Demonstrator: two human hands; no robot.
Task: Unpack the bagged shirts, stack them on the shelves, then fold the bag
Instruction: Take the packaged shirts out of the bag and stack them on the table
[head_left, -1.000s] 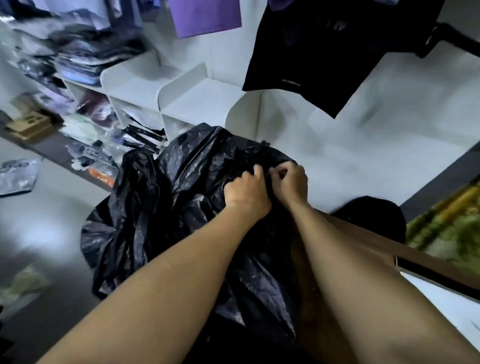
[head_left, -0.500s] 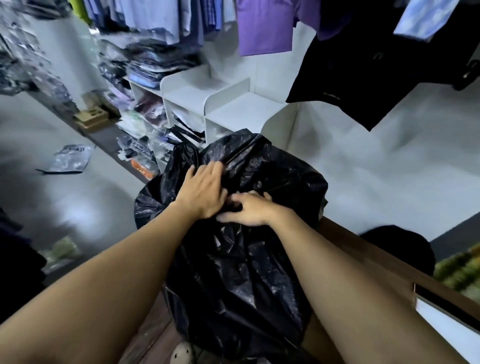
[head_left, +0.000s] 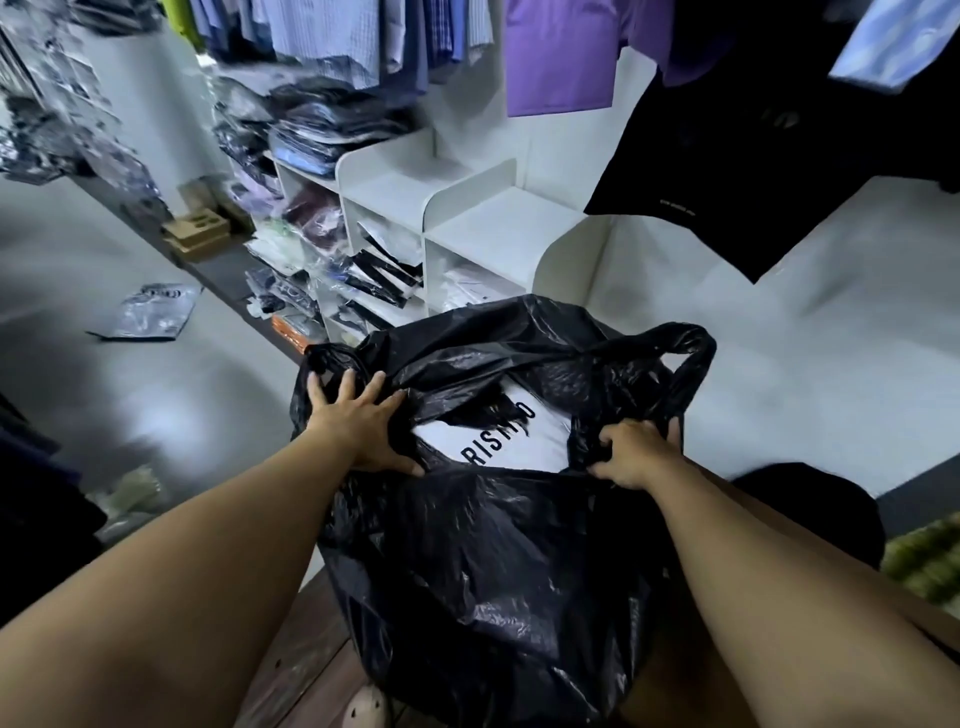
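Observation:
A big black plastic bag (head_left: 488, 561) stands in front of me with its mouth pulled apart. Inside lies a white packaged shirt (head_left: 493, 441) with black lettering, partly covered by bag folds. My left hand (head_left: 358, 421) lies on the left rim with fingers spread, its thumb tucked under the edge. My right hand (head_left: 631, 452) grips the right rim just below the loop handle (head_left: 685, 364). White shelf cubbies (head_left: 467, 228) stand behind the bag, their top surfaces bare, lower ones holding packaged shirts.
Stacks of folded packaged shirts (head_left: 322, 130) fill the shelves at left. Shirts hang overhead, among them a purple shirt (head_left: 561, 57) and a black shirt (head_left: 753, 156). A plastic packet (head_left: 150, 314) lies on the grey floor. A wooden surface (head_left: 306, 649) is under the bag.
My hands, close together on the closed bag top before, have moved apart and pulled the mouth wide, uncovering the white packaged shirt. The view has tilted up toward the shelves.

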